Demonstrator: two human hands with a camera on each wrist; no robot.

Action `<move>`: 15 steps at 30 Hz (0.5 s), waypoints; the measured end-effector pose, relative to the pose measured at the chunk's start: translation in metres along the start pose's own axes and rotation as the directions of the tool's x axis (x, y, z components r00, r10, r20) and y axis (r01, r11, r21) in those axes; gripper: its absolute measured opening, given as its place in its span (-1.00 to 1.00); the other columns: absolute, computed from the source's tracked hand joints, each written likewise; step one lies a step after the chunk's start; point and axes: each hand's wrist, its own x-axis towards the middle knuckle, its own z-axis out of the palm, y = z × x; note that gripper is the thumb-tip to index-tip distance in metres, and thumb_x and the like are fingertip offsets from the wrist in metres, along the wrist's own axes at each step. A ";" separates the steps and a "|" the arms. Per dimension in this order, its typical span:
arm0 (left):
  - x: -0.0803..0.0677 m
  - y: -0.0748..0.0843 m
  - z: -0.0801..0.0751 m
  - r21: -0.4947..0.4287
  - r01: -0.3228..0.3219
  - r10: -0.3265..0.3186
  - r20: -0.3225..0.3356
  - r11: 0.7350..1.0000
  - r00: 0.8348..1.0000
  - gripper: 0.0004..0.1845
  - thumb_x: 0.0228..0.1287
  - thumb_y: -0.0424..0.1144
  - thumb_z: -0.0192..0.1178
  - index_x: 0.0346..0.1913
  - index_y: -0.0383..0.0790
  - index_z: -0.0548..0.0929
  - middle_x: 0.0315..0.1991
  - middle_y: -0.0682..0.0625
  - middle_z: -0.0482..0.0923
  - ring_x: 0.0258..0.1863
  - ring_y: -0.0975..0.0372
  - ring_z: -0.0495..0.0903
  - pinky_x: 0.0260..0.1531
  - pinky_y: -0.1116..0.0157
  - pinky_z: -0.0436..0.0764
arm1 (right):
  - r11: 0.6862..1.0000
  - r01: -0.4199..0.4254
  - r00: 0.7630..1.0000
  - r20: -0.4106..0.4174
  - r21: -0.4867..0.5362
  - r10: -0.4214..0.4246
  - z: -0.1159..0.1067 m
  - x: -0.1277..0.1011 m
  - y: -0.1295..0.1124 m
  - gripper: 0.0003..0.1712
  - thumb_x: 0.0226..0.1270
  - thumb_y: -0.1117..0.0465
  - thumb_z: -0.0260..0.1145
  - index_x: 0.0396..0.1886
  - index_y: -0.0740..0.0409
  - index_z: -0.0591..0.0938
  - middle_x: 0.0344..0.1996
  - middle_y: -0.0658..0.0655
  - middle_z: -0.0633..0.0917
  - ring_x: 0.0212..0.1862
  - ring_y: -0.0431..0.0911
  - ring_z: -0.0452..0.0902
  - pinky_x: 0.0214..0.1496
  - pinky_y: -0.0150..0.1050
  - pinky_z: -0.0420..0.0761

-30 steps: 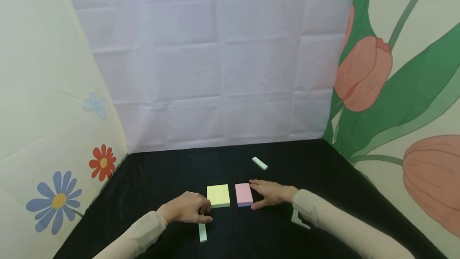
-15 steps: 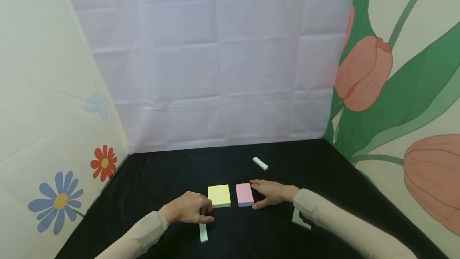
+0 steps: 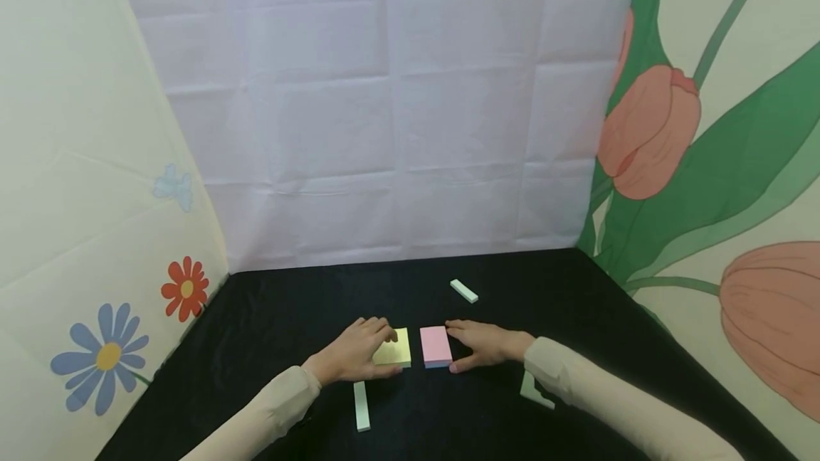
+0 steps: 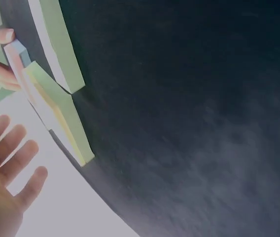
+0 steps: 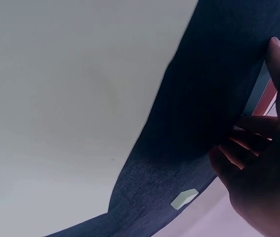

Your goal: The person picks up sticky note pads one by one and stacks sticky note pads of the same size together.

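In the head view a square block with a yellow top and pale green side point(image 3: 393, 354) lies at the middle of the black table. My left hand point(image 3: 352, 353) hovers over its left part with spread fingers, thumb by the near edge; contact is unclear. The left wrist view shows those fingers point(image 4: 19, 148) straight and holding nothing. To the right lies a pink-topped block with a blue side point(image 3: 435, 346), a narrow gap from the yellow one. My right hand point(image 3: 487, 343) touches its right side, thumb at the near corner, fingers at the far one.
A pale green strip point(image 3: 361, 405) lies in front of my left hand. Another pale green strip point(image 3: 464, 291) is farther back. A pale green angled piece point(image 3: 534, 391) is partly hidden by my right sleeve. White cloth point(image 3: 397, 105) hangs behind the black table surface point(image 3: 307, 290).
My left hand has moved right and slightly forward, from beside the yellow-topped block to over its left part, and its fingers have straightened. My right hand and the blocks stay in place.
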 end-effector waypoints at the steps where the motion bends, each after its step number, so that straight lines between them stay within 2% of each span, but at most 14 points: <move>1: 0.004 0.001 0.002 -0.004 0.012 -0.012 0.003 1.000 1.000 -0.40 0.26 0.30 0.18 0.12 -0.10 0.56 -0.03 0.08 0.52 -0.07 0.25 0.49 0.04 0.17 0.46 | 1.000 0.000 1.000 0.000 0.002 0.000 0.000 0.000 0.000 -0.07 0.25 -0.22 0.38 0.44 0.24 0.35 0.46 0.20 0.28 0.45 0.09 0.18 0.39 0.07 0.22; 6: 0.026 0.003 0.010 -0.037 0.097 -0.093 0.088 0.995 0.992 -0.15 0.15 0.42 0.17 0.29 -0.17 0.47 0.19 -0.01 0.48 0.15 0.17 0.46 0.29 0.09 0.29 | 1.000 0.017 1.000 0.000 0.003 -0.017 0.001 0.002 0.002 -0.07 0.26 -0.23 0.37 0.44 0.23 0.35 0.46 0.20 0.28 0.45 0.09 0.18 0.38 0.07 0.23; 10: 0.039 0.004 0.016 -0.057 0.138 -0.127 0.161 0.989 0.979 -0.05 0.13 0.44 0.18 0.37 -0.21 0.39 0.28 -0.06 0.42 0.24 0.12 0.41 0.35 0.07 0.21 | 0.999 0.046 0.999 -0.007 -0.006 -0.046 0.001 0.002 0.003 -0.08 0.27 -0.22 0.37 0.43 0.25 0.36 0.45 0.22 0.29 0.45 0.10 0.19 0.38 0.06 0.25; 15: 0.051 0.008 0.022 -0.066 0.161 -0.145 0.197 0.985 0.969 -0.01 0.10 0.43 0.20 0.40 -0.25 0.35 0.31 -0.09 0.38 0.29 0.10 0.38 0.36 0.06 0.18 | 0.998 0.057 0.998 -0.009 -0.011 -0.057 0.001 0.001 0.003 -0.09 0.28 -0.20 0.36 0.43 0.28 0.35 0.45 0.24 0.28 0.45 0.11 0.19 0.38 0.06 0.24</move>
